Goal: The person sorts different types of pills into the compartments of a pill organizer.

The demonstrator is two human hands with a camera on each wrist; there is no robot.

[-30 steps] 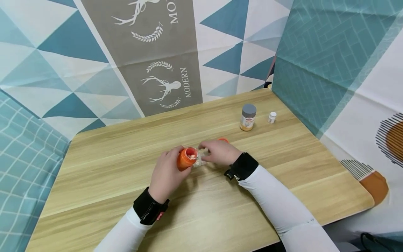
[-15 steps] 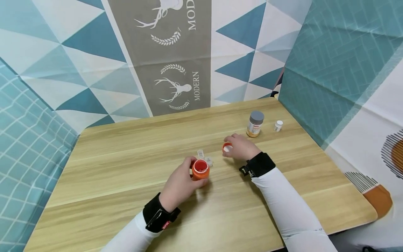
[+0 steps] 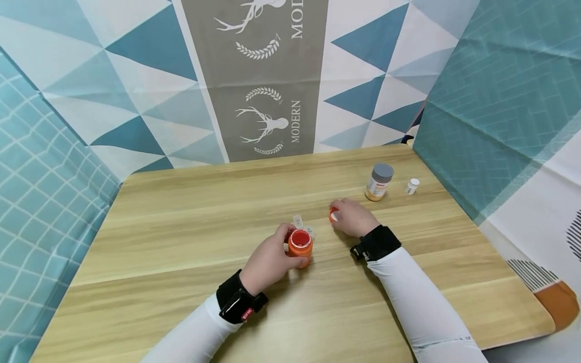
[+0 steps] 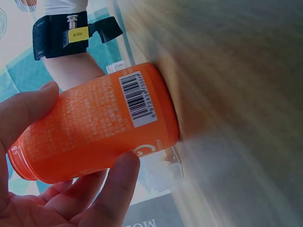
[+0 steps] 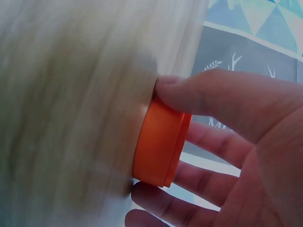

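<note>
My left hand [image 3: 271, 259] grips an orange bottle [image 3: 300, 254] with curled fingers and thumb. The bottle stands upright with an uncapped mouth; the left wrist view shows its barcode [image 4: 138, 99] and its base at the tabletop. Just behind it sits a small clear plastic box [image 4: 163, 172], lid [image 3: 297, 222] raised, with something pale inside; the bottle partly hides it. To the right, my right hand [image 3: 356, 218] holds the orange bottle cap [image 5: 158, 139] by its edge between thumb and fingers. The cap lies at the tabletop, its white inside facing up.
A grey-lidded jar [image 3: 379, 182] and a small white bottle [image 3: 412, 186] stand at the back right of the wooden table [image 3: 190, 217]. Patterned cloth [image 3: 254, 75] hangs behind the table and along its sides.
The left hand has turned the tilted bottle upright and lowered it to the table. The right hand has left the clear box, moved right and taken hold of the cap.
</note>
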